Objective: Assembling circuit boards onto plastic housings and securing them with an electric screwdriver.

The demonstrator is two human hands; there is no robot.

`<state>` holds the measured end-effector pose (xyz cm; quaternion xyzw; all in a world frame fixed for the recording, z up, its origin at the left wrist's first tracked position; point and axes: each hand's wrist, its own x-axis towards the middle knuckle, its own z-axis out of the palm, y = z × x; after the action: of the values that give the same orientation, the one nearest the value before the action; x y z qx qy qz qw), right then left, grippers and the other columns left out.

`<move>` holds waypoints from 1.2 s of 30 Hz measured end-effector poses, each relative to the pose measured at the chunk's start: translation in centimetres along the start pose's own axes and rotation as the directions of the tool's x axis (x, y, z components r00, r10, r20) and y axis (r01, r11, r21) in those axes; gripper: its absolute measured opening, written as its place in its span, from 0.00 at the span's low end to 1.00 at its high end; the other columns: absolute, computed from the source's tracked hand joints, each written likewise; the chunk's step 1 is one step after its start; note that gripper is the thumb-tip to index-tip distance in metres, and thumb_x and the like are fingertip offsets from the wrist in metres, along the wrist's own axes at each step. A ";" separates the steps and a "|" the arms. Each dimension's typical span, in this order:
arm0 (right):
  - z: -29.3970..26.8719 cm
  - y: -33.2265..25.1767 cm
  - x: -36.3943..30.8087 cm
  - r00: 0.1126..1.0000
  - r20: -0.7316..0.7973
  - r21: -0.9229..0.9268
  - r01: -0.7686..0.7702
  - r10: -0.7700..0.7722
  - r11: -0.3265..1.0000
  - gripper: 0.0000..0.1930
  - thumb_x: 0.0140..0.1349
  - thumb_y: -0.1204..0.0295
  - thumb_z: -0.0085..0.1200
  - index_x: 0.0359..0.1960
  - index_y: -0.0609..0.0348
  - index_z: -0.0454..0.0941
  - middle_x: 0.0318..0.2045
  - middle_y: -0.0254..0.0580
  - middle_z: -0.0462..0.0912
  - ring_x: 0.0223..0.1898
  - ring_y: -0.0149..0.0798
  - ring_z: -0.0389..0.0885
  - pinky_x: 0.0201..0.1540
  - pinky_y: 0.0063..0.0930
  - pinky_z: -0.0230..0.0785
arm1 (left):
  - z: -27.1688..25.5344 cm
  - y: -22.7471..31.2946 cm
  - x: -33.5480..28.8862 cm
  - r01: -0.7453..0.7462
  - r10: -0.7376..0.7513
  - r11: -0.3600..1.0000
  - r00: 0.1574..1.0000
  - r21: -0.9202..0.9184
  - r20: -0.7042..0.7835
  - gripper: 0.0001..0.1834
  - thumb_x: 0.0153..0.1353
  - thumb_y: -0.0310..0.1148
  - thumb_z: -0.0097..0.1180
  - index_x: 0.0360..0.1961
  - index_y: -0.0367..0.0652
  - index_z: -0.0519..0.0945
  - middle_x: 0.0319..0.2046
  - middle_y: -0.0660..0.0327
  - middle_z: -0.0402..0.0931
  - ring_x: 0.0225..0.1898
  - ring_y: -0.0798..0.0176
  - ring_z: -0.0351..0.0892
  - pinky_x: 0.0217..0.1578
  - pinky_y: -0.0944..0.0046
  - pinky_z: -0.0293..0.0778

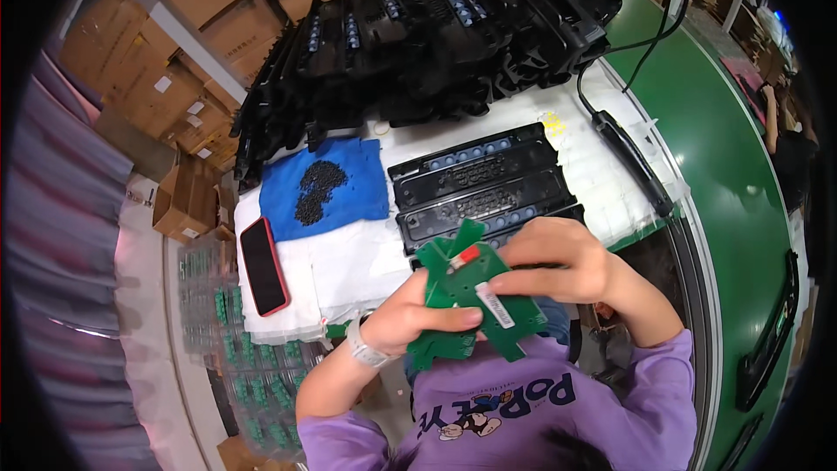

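Left hand (405,323) clamped on a small fanned bunch of green circuit boards (466,285), thumb laid across the top face. Boards held in front of the torso, just off the near edge of the white-covered desk (349,270). Top board carries a red-and-white part and a white label (495,305). Right hand (562,257) at the boards' upper right, digits touching near the label; cannot tell whether it grips or only steadies.

Beyond the boards, two black housings (479,174) lie side by side. Left of them, a blue cloth (366,176) bears a heap of small black pieces (321,185); a red-edged phone (263,266) lies nearer the left edge. To the right, a corded black tool (632,161). At the back, a high pile of black housings (392,52).
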<state>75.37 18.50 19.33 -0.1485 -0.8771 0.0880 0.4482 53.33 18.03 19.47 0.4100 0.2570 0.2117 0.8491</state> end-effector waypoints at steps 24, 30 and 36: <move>2.1 13.3 -0.1 0.912 0.330 -0.547 -0.026 0.244 0.837 0.05 0.36 0.75 0.51 0.17 0.62 0.71 0.19 0.35 0.64 0.23 0.33 0.68 0.18 0.21 0.57 | -9.3 2.5 8.5 -0.385 0.361 0.916 0.658 0.117 -0.661 0.25 0.64 0.41 0.33 0.48 0.28 0.69 0.38 0.47 0.77 0.34 0.63 0.77 0.34 0.69 0.73; 1.8 12.7 0.1 0.898 0.415 -0.587 0.141 0.147 0.797 0.07 0.30 0.69 0.48 0.12 0.57 0.67 0.18 0.34 0.63 0.24 0.32 0.65 0.19 0.20 0.57 | -9.6 2.6 8.5 -0.378 0.349 0.920 0.664 0.105 -0.661 0.25 0.64 0.41 0.34 0.47 0.28 0.70 0.37 0.47 0.77 0.35 0.62 0.77 0.35 0.68 0.72; 2.3 13.3 -0.3 0.865 0.423 -0.577 0.028 0.270 0.816 0.07 0.38 0.78 0.54 0.23 0.66 0.75 0.19 0.35 0.66 0.22 0.32 0.68 0.17 0.20 0.57 | -9.5 2.7 8.6 -0.354 0.329 0.930 0.678 0.100 -0.658 0.24 0.64 0.41 0.34 0.47 0.28 0.70 0.37 0.47 0.77 0.35 0.62 0.77 0.36 0.69 0.71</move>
<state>76.09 30.85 13.98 -0.3047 -0.9351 -0.1119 0.1420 53.83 30.09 14.35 0.3331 0.4569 0.5024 0.6541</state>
